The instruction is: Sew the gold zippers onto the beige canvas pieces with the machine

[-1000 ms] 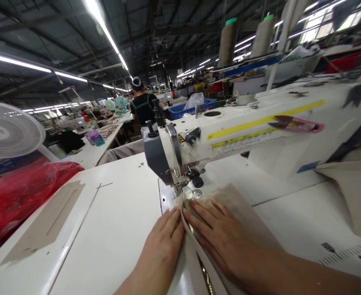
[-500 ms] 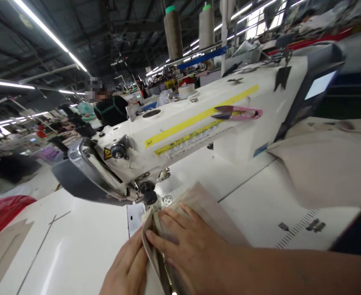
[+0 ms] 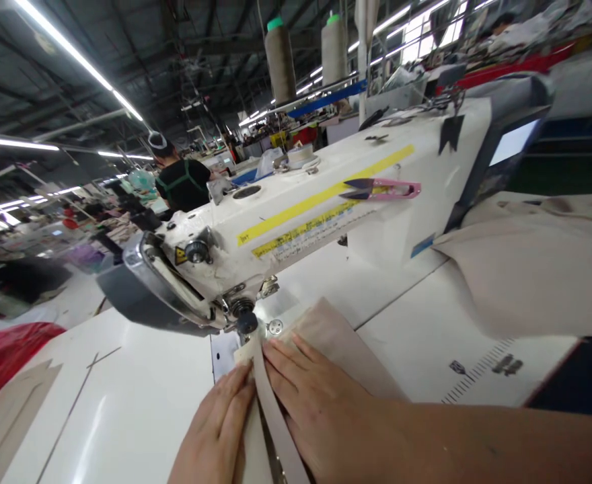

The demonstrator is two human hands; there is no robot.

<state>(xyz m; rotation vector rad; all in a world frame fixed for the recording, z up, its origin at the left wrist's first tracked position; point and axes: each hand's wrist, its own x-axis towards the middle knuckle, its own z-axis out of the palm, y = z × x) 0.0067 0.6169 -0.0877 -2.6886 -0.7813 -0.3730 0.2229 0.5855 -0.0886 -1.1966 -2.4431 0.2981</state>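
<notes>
A white sewing machine stands over the beige fabric, whose far end lies under the needle area. My left hand lies on the left part of the fabric, fingers pressed together near the presser foot. Flat on the right part rests my right hand, its fingertips beside a raised fabric strip. This strip runs between both hands toward me. Low between the hands a bit of metal zipper shows beneath it.
Pink-handled snips rest on the machine arm. More beige fabric lies at the right, beige pieces and a red bag at the left. A person is beyond the machine.
The fabric strip has flipped toward the right and now covers most of the zipper. My right index finger has drawn back from the fold, and my left hand has shifted slightly.
</notes>
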